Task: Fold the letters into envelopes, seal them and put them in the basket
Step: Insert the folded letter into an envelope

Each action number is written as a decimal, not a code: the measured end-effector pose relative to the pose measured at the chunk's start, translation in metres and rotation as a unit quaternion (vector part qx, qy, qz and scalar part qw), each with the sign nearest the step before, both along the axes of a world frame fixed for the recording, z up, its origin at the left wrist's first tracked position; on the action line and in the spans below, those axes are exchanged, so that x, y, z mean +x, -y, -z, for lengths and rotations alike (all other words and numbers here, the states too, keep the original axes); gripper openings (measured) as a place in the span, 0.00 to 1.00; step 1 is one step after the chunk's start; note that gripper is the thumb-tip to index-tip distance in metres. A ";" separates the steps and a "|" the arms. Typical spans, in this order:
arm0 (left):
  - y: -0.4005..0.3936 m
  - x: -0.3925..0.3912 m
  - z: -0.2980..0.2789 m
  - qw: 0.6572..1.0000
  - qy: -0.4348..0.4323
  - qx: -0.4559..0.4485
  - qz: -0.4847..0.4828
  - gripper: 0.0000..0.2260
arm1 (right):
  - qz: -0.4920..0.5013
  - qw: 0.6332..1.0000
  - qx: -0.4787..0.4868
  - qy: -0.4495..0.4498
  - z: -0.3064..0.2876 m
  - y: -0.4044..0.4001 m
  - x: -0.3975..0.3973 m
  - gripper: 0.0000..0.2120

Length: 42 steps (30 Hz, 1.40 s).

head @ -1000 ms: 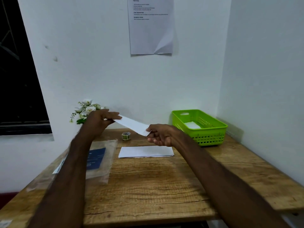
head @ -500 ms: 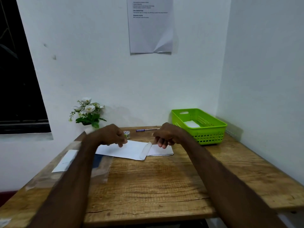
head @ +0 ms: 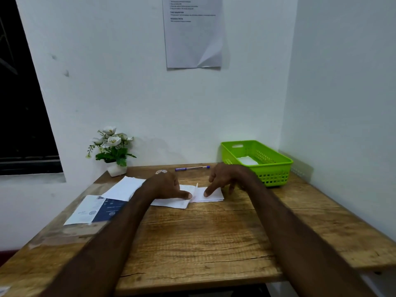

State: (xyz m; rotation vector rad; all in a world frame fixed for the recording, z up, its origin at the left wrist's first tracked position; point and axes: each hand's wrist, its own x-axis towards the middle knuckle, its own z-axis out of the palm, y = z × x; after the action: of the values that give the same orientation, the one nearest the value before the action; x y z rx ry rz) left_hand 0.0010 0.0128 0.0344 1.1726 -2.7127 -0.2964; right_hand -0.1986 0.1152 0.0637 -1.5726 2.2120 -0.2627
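White paper envelope [head: 171,202] lies flat mid-desk, flap [head: 196,190] standing up. Left hand [head: 169,186] presses it down, thumb pinning, likely steadying it; right hand [head: 222,179] spread, forefinger on white folded letters [head: 212,195]. Green plastic basket [head: 276,168] waits beyond.

I have laid the envelope [head: 171,202] flat on the counter [head: 214,232]. My left hand [head: 169,186] now presses it, and my right hand [head: 225,179] has opened, a finger touching its flap.

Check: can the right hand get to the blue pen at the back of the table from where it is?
Probably yes. The right hand rests on the white paper just in front of the blue pen, and only bare wooden table shows between them.
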 end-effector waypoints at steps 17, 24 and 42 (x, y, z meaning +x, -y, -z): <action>-0.007 -0.006 0.001 0.998 0.025 0.038 -0.031 0.26 | 0.004 1.000 0.009 -0.008 0.001 -0.003 0.010 0.33; -0.004 -0.009 0.001 0.999 0.033 -0.008 -0.031 0.24 | 0.042 0.987 -0.084 0.132 -0.001 -0.002 0.010 0.19; -0.001 -0.010 0.005 0.998 0.043 -0.015 -0.033 0.18 | 0.111 0.870 -0.478 0.034 -0.050 -0.036 -0.014 0.09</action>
State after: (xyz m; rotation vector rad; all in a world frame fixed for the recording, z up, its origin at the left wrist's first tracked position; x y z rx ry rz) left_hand -0.0090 0.0140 0.0293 1.2930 -2.7339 -0.1980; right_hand -0.2122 0.1509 0.1136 -1.6438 2.3163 -1.6620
